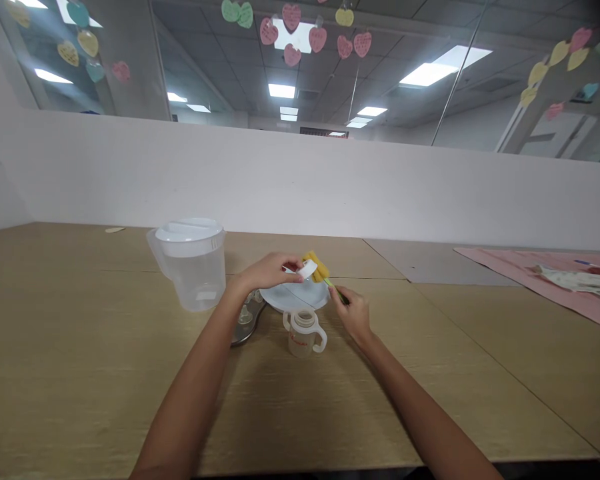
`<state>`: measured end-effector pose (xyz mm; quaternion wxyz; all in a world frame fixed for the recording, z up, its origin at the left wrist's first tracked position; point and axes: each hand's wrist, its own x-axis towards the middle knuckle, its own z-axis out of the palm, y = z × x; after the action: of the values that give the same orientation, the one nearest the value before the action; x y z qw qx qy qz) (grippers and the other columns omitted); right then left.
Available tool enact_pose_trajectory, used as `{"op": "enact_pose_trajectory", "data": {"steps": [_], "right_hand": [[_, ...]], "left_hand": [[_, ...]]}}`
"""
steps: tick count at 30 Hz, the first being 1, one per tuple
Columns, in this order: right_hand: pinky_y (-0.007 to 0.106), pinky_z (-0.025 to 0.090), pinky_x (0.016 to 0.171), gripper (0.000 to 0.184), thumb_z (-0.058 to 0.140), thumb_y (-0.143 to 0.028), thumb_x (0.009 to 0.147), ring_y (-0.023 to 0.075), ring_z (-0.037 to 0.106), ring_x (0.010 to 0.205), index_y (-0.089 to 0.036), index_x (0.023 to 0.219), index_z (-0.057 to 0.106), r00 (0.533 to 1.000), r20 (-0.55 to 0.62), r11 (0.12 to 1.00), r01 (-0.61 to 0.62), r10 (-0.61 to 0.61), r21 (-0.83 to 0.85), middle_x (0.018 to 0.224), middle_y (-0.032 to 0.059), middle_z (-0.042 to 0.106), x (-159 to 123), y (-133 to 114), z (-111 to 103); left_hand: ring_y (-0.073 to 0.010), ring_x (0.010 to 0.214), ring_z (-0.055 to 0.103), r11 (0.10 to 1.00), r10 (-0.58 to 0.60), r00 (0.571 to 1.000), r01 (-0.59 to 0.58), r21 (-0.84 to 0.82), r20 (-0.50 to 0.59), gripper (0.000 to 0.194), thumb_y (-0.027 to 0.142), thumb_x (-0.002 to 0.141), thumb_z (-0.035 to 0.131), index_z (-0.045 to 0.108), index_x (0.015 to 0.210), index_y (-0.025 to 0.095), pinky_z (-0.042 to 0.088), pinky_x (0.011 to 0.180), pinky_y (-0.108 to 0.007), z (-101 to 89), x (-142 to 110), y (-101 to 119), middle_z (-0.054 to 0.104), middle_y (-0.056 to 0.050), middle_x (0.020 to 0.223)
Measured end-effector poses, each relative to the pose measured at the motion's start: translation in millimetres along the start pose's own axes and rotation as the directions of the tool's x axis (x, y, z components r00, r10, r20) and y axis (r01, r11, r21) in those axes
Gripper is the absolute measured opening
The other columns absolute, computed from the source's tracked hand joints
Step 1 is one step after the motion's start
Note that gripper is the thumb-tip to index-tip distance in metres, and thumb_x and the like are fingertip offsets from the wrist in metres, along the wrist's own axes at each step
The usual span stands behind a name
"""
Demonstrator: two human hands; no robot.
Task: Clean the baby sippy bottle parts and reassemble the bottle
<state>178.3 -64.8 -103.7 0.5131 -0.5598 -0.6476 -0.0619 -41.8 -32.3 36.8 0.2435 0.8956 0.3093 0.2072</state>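
Note:
Between the fingertips of my left hand [270, 271] is a white bottle collar [308, 269], held over a white bowl [279, 297]. My right hand [354, 312] grips the green handle of a bottle brush with a yellow sponge head [318, 265]. The sponge head touches or sits just behind the collar; I cannot tell which. Closer to me stands an uncapped baby bottle [301, 339] with two white side handles and red print. Partly hidden by my left forearm, a metal tray [249, 329] carries a clear bottle teat [245, 315].
A clear lidded pitcher [199, 273] stands to the left of the bowl. At the far right, a pink cloth [520, 273] has a whitish cloth [580, 281] and a blue pen [585, 263] on it. A low white wall [300, 190] with glass above closes off the table's back.

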Motion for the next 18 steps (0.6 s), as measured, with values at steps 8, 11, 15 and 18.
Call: {"op": "enact_pose_trajectory", "data": {"steps": [8,11,15,18], "right_hand": [[0.022,0.040,0.060,0.044,0.040,-0.045,0.087,0.0131,0.056,0.060,-0.014,0.081,0.070,0.998,0.060,1.000,-0.028,0.028,0.006,0.072,0.0054,0.068,-1.1,-1.6,0.8],[0.023,0.041,0.060,0.043,0.041,-0.045,0.087,0.0136,0.058,0.062,-0.014,0.084,0.071,0.997,0.075,0.999,-0.031,0.030,0.025,0.075,0.0056,0.069,-1.0,-1.6,1.1],[0.023,0.041,0.060,0.043,0.041,-0.046,0.087,0.0140,0.058,0.063,-0.014,0.084,0.071,0.996,0.081,0.999,-0.029,0.027,0.022,0.078,0.0055,0.070,-1.8,-2.4,2.2],[0.023,0.041,0.059,0.043,0.041,-0.046,0.087,0.0139,0.058,0.062,-0.014,0.082,0.071,0.995,0.097,1.000,-0.019,0.019,0.001,0.075,0.0056,0.069,-3.0,-3.3,3.1]], "left_hand": [[-0.0206,0.099,0.053,0.998,0.048,0.996,-0.045,0.038,-0.073,0.030,0.044,0.072,0.061,0.065,0.091,0.020,0.041,0.087,-0.031,3.4,1.3,-4.7,0.055,-0.004,0.104],[-0.0212,0.106,0.050,0.997,0.068,0.991,-0.064,0.044,-0.111,0.031,0.046,0.071,0.063,0.065,0.091,0.022,0.038,0.094,-0.033,5.2,3.2,-6.0,0.051,-0.004,0.111],[-0.0220,0.114,0.047,0.995,0.095,0.987,-0.095,0.009,-0.127,0.028,0.043,0.070,0.065,0.066,0.086,0.020,0.035,0.098,-0.032,7.7,4.9,-3.6,0.047,-0.006,0.124],[-0.0218,0.113,0.050,0.995,0.097,0.989,-0.097,0.001,-0.113,0.023,0.039,0.072,0.064,0.065,0.083,0.019,0.036,0.097,-0.033,8.8,4.5,0.7,0.052,-0.006,0.125]]}}
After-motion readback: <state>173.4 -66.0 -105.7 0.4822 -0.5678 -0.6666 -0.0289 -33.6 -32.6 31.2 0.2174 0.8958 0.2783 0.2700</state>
